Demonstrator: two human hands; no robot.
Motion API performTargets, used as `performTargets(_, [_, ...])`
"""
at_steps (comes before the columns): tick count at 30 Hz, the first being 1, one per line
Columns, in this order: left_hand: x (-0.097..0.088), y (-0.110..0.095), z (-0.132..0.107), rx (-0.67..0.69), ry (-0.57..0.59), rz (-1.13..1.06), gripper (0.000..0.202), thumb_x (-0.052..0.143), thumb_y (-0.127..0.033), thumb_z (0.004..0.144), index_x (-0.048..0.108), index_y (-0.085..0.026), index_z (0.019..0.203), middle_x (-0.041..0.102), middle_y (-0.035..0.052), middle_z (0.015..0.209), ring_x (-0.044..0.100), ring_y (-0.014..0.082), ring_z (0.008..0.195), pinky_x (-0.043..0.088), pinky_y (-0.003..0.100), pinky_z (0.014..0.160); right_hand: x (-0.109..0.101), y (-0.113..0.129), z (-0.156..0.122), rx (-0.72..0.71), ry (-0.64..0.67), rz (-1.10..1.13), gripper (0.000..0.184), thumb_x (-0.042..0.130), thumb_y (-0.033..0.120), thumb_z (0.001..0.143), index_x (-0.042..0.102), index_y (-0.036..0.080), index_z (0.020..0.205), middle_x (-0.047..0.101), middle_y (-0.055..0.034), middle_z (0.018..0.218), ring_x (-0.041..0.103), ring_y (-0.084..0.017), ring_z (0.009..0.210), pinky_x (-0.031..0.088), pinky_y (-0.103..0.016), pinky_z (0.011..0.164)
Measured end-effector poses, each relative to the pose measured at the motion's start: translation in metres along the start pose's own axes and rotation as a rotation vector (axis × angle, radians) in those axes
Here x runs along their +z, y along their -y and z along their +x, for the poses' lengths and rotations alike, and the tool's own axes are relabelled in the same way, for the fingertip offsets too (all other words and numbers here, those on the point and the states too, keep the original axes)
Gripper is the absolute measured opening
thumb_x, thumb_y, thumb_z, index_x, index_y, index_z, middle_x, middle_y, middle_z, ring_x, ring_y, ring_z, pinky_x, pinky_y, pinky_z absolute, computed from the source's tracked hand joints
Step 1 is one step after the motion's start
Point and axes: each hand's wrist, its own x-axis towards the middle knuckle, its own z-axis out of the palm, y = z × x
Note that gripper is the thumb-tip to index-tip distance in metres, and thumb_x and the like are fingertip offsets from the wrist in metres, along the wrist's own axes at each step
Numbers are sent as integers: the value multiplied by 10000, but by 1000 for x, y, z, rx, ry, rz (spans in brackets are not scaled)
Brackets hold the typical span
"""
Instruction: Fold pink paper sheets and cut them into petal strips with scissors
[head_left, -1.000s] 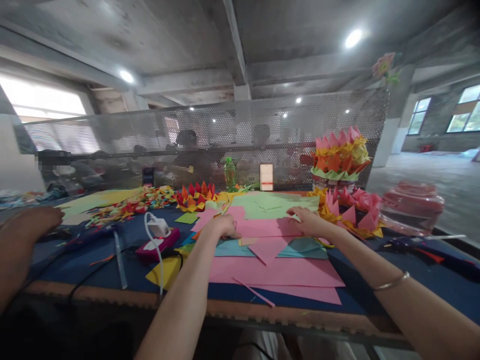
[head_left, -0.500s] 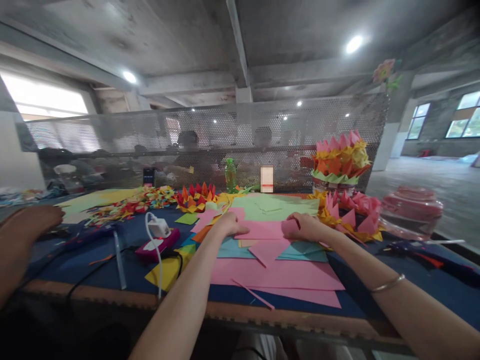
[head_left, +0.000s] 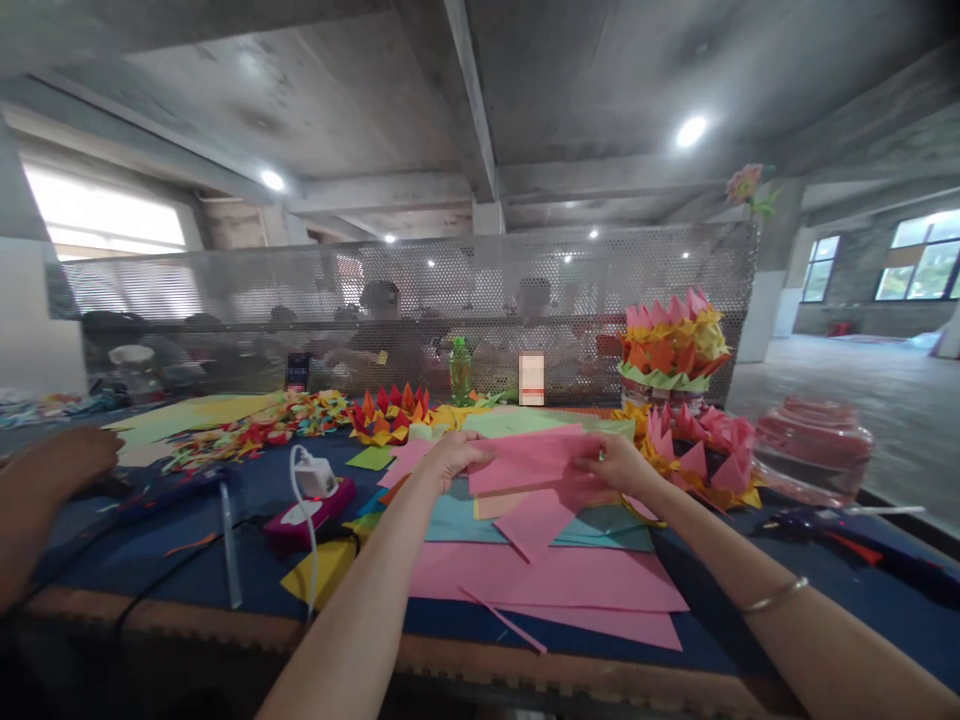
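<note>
A pink sheet of paper point(head_left: 529, 461) is stretched between my two hands, raised a little over the table. My left hand point(head_left: 456, 458) pinches its left end between thumb and fingers. At the other end, my right hand point(head_left: 621, 464) grips the paper's right edge. Beneath it lie blue paper point(head_left: 454, 522), a small pink square point(head_left: 534, 520) turned cornerwise and larger pink sheets point(head_left: 555, 578). Behind my hands is light green paper point(head_left: 536, 421). A thin pink strip point(head_left: 504, 620) rests near the table's front edge.
Left of my arm stand a purple power strip point(head_left: 309, 510) and white charger point(head_left: 316, 476). A co-worker's hand point(head_left: 64, 465) is at far left. Folded-paper rings point(head_left: 694, 455) and a clear jar point(head_left: 814, 450) stand on the right, near a glue gun point(head_left: 862, 540). A mesh divider point(head_left: 450, 275) runs behind.
My hands have lifted the pink sheet slightly off the pile and tilted it toward me. The camera view has tipped upward a little.
</note>
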Motion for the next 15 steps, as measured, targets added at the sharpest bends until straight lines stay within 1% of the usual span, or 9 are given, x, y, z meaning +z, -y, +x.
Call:
performTargets(1, [0,-1,0,6,12,-45,471,844,-272,403,611,-144,791,622,2,687,570,115,641,436,233,633,0,0,0,1,-15,11,273,637,413,725,677,153,794,687,-50,729,617,-209,695,459,-289,619])
performTargets(3, [0,-1,1,41,38,-101,452,846,-278,415,619,-135,779,635,17,691,589,129,667,448,238,650,0,0,2,3,-94,15,349,641,405,714,663,153,954,689,-83,891,618,-240,830,474,-313,673])
performTargets(4, [0,-1,1,62,41,-120,442,846,-284,422,624,-131,773,643,25,694,600,139,685,457,248,669,0,-1,2,12,-158,28,456,652,407,700,619,159,1081,664,-105,1015,602,-254,920,478,-325,705])
performTargets(6, [1,-2,1,97,30,-142,428,844,-303,446,635,-129,776,662,41,713,622,162,720,473,278,710,0,-2,4,45,-267,102,731,687,438,656,452,178,1297,566,-145,1215,558,-266,1042,488,-341,745])
performTargets(7, [1,-2,1,108,24,-147,424,841,-313,460,640,-130,786,668,45,722,629,171,727,479,294,723,0,-3,5,66,-282,163,830,702,463,633,385,181,1346,545,-157,1243,559,-264,1047,495,-343,746])
performTargets(8, [1,-2,1,115,19,-153,422,838,-320,474,644,-132,798,673,48,729,634,176,727,485,307,727,0,-4,5,85,-255,228,878,711,488,617,361,178,1359,563,-160,1220,578,-257,1017,503,-343,737])
performTargets(10, [1,-2,2,132,23,-175,423,830,-330,498,650,-139,829,678,50,740,639,179,722,494,319,725,0,-4,5,108,-113,319,843,715,531,604,438,158,1307,656,-135,1056,629,-245,895,516,-338,696])
performTargets(12, [0,-1,3,166,35,-204,420,825,-324,510,651,-144,848,680,48,752,639,173,724,495,308,723,1,-3,4,114,-2,340,706,708,565,605,585,142,1156,703,-93,842,652,-237,771,521,-330,649])
performTargets(15, [0,0,6,208,7,-224,437,826,-272,496,645,-154,875,675,29,756,631,147,720,482,261,695,2,-1,4,100,-2,310,546,710,580,593,700,140,915,701,-67,693,657,-231,702,523,-321,626])
